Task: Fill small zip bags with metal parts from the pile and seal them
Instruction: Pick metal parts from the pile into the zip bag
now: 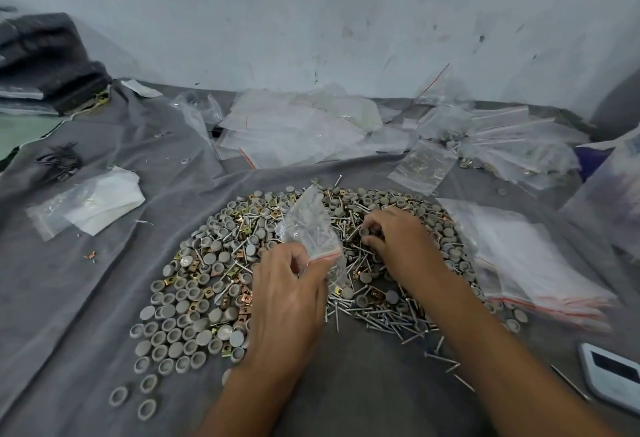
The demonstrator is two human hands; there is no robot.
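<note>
Clear zip bag (306, 228) | long axis upright | red-striped mouth down, left hand (287, 294)

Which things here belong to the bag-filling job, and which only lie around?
Job: zip bag in left hand; pile of parts; right hand; empty bags.
Lying about: white device; dark cloth bundle.

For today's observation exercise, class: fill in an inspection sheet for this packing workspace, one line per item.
Surface: grey cloth, wrinkled.
Job's things: pile of metal parts, grey caps, screws, brass clips; zip bag holding screws; empty zip bags at right.
Clutter: filled bags far right; loose plastic by the wall; white device.
Grippers: left hand holds the zip bag; right hand picks in the pile.
Cables: nothing seen.
Surroundings: stained white wall.
</note>
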